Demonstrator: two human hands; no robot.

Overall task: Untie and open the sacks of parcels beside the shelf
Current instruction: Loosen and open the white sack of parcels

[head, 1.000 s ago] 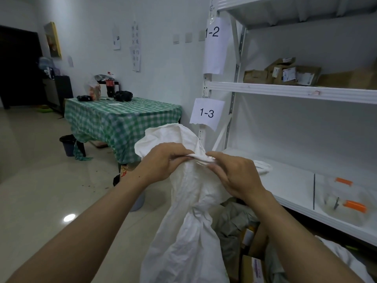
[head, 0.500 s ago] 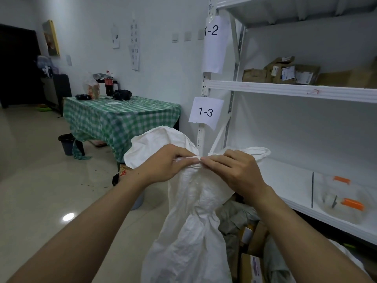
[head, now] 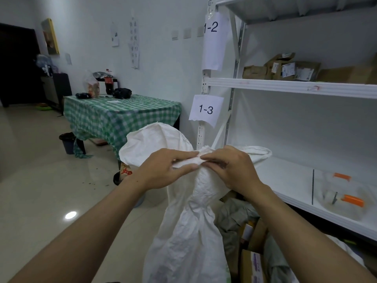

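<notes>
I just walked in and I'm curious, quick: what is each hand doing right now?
Left hand: closed, fingers pinching the bunched top of the white sack.
Right hand: closed, fingers pinching the same bunched top.

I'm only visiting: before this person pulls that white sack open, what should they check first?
1. The left hand pinches the top edge of the sack: ok.
2. The right hand pinches the same edge: ok.
3. The neck is loosened: not ok, it is bunched tight below the hands.
4. What ties it is in sight: cannot tell, the folds hide it.
5. The sack stands upright beside the shelf: ok.
</notes>
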